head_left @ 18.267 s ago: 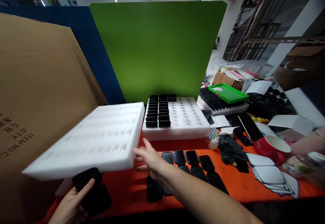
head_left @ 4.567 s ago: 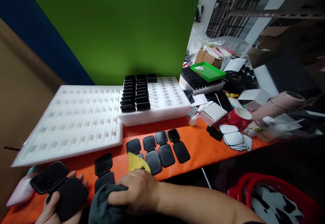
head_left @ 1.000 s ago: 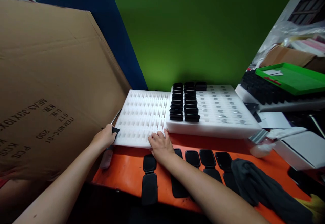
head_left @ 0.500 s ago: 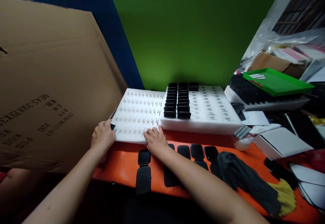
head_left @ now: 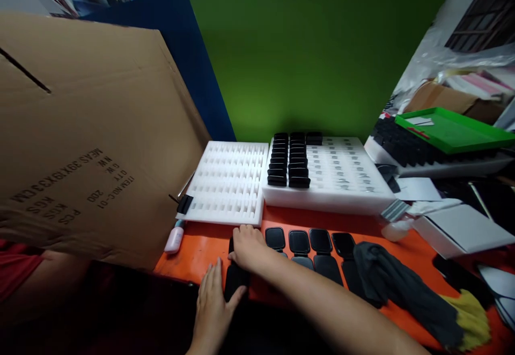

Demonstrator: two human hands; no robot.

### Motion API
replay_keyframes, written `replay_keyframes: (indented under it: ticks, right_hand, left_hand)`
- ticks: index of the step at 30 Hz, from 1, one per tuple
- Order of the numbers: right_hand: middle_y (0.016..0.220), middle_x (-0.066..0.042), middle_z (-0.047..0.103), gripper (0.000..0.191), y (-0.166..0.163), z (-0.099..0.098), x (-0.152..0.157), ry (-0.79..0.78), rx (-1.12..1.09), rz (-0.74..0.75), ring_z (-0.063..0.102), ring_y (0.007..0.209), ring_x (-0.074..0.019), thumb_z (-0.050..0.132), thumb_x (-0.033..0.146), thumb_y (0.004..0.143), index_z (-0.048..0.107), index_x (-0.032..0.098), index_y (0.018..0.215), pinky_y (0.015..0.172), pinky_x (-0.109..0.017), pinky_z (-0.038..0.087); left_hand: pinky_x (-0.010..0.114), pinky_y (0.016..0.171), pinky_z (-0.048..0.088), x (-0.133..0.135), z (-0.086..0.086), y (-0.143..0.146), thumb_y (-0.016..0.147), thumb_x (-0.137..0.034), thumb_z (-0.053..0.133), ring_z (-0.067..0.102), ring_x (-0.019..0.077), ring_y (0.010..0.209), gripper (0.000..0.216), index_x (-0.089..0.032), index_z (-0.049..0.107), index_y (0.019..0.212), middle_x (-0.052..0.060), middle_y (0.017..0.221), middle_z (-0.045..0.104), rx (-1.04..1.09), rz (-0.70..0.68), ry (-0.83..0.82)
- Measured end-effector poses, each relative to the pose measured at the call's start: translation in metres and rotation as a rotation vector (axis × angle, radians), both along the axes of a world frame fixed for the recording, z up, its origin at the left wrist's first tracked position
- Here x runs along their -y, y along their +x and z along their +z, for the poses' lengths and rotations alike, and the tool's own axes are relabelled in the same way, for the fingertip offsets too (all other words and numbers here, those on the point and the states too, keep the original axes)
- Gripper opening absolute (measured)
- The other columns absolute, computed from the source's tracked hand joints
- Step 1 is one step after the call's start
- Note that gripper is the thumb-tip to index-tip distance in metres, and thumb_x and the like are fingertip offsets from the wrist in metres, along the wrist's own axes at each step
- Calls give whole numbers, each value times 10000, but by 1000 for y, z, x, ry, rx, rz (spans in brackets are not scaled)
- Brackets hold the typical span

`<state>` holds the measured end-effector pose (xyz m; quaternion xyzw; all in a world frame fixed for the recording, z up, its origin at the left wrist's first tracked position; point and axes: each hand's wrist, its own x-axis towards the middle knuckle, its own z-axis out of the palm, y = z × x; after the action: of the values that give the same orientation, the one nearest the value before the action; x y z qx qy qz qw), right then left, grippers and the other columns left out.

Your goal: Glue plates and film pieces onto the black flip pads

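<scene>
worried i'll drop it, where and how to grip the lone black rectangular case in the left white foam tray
Probably pinch the black case by its upper part, from above: it stands in the white foam tray, base apparently slotted in.

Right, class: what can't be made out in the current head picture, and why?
Head view:
Black case under the right hand: upper half mostly covered.
Next case rightward: lower half mostly behind the right forearm.
White pieces: cut off by the right edge.

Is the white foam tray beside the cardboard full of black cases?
No, the white foam tray shows just one black case, at its near left corner.
</scene>
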<state>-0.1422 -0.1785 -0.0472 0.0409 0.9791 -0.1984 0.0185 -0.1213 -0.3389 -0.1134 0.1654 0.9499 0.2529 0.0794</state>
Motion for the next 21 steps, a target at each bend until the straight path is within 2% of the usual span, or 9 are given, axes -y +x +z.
replay_keyframes:
  ticks: [2,3,5,7,10,13,16,19,21]
  right_hand:
    - [919,-118,622,414,3,9,-13,-90,23,77,571,892,-260,687,438,653,600,134,920,691,-323,453]
    - [895,-84,636,372,7,13,-20,-150,18,132,585,865,-238,670,453,664,607,162,887,669,-292,450]
    - [864,-25,650,296,16,17,-33,-300,-18,199,605,804,-188,628,446,708,600,205,878,622,-239,436]
    - [854,1,658,242,25,18,-39,-409,-76,181,612,760,-157,583,417,762,585,226,910,598,-214,423]
    - [827,-8,668,196,37,14,-31,-328,-181,86,616,744,-153,476,373,848,587,224,910,627,-226,433]
    - [1008,-56,648,236,49,3,-10,-180,-340,95,587,939,-175,383,273,889,582,205,996,798,-277,440]
    - [1367,-125,365,465,62,-11,9,-112,-476,125,302,1267,-245,426,344,861,390,157,1285,1012,-411,294]
    - [1441,-174,137,766,73,-15,12,-168,-419,138,102,1327,-279,455,471,817,150,62,1388,1042,-460,238]
    - [1435,-146,192,716,72,-9,4,-252,-354,177,152,1324,-223,402,447,853,134,60,1391,1046,-385,268]
  left_hand:
    - [463,1068,134,4,0,3,663,-505,583,140,298,1329,603,-273,434,1200,95,1402,319,32,20,92]
    - [467,1061,158,5,1,5,684,-497,570,172,300,1321,516,-286,470,1145,88,1384,351,67,25,158]
    - [468,979,309,3,7,10,737,-484,522,393,316,1209,366,-289,502,1046,104,1249,502,188,50,323]
    - [432,811,442,-5,17,10,744,-487,523,585,304,951,326,-263,505,980,97,1000,629,345,112,513]
    - [380,681,490,-22,36,3,645,-500,630,632,275,762,409,-218,519,919,63,801,657,485,223,724]
    - [363,707,505,-40,56,-5,691,-530,559,631,269,861,429,-199,535,964,87,915,662,503,254,818]
    - [368,777,504,-51,71,-4,766,-574,407,587,261,1006,454,-218,568,997,102,1075,628,580,302,930]
    - [353,843,489,-51,73,-3,684,-522,571,541,261,1084,446,-256,572,1041,81,1162,593,648,237,963]
    - [344,842,492,-43,70,-11,623,-464,650,550,271,1072,519,-247,547,1083,92,1162,593,620,164,920]
